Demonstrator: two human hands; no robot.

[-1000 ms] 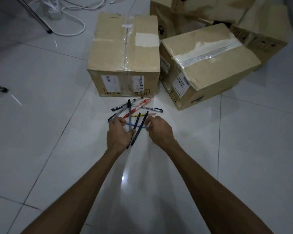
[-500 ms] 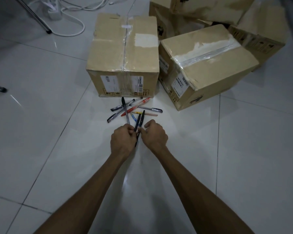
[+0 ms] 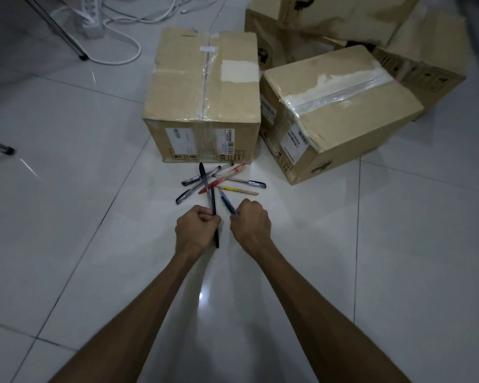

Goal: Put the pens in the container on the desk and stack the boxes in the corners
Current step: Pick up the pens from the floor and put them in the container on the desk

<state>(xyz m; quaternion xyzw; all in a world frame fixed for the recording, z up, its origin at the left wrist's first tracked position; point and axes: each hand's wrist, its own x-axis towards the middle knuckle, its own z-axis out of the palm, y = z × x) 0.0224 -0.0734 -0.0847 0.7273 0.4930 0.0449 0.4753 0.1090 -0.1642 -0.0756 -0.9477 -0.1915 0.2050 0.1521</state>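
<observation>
My left hand [image 3: 196,230] is closed around black pens [image 3: 212,201] that stick out above and below the fist. My right hand [image 3: 250,223] pinches a blue pen [image 3: 227,204] whose far end points toward the pile. Several loose pens lie on the white tile floor just beyond both hands: a red pen [image 3: 223,178], a clear pen with a black cap [image 3: 239,181], a yellow pencil-like one [image 3: 237,190] and a grey pen [image 3: 190,193]. Behind them stand a taped cardboard box [image 3: 205,98] and a second box [image 3: 335,111] to its right.
More cardboard boxes [image 3: 351,17] are piled at the back right. A white power strip with cables [image 3: 90,20] lies at the back left near a metal chair leg [image 3: 58,31]. Another leg foot [image 3: 4,147] is at the left edge.
Both hands have drawn back from the pile toward me and moved apart. The left now holds the black pens alone, and the right has lifted a blue pen.
</observation>
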